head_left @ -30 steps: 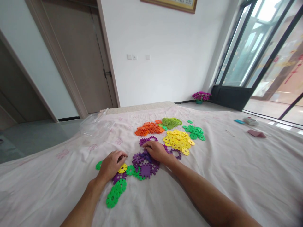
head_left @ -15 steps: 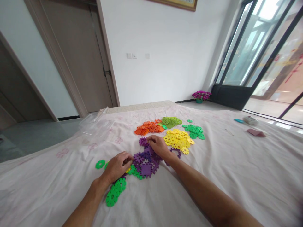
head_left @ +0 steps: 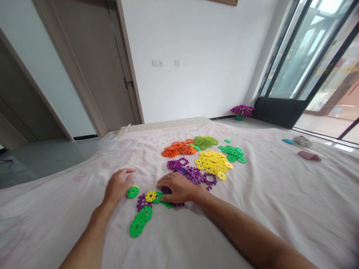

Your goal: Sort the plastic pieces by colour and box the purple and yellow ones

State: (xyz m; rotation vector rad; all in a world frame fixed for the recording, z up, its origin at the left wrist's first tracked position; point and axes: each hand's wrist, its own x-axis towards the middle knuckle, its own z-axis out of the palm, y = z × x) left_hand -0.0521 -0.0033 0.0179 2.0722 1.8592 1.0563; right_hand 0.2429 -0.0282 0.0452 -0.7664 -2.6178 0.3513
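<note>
My left hand (head_left: 117, 185) hovers over the sheet with thumb and fingers apart and nothing in it. Beside its fingertips lies a green notched disc (head_left: 132, 192) with a bit of yellow under its edge. My right hand (head_left: 179, 186) rests over the near part of the purple pieces (head_left: 193, 173), fingers stretched to the left, hiding what is under the palm. Left of its thumb are a yellow disc (head_left: 150, 196) and a square-toothed purple piece (head_left: 142, 203). Overlapping green discs (head_left: 137, 226) lie closer to me.
Farther back are piles of orange pieces (head_left: 178, 148), light green pieces (head_left: 206, 141), yellow discs (head_left: 212, 162) and green discs (head_left: 233, 153). Clear plastic packaging (head_left: 116, 145) lies at the back left. A pink item (head_left: 309, 155) and a white item (head_left: 303, 141) lie on the right.
My left hand has moved left, off the green and yellow discs, and opened. My right hand has come down and left from the far purple pieces onto the nearer ones.
</note>
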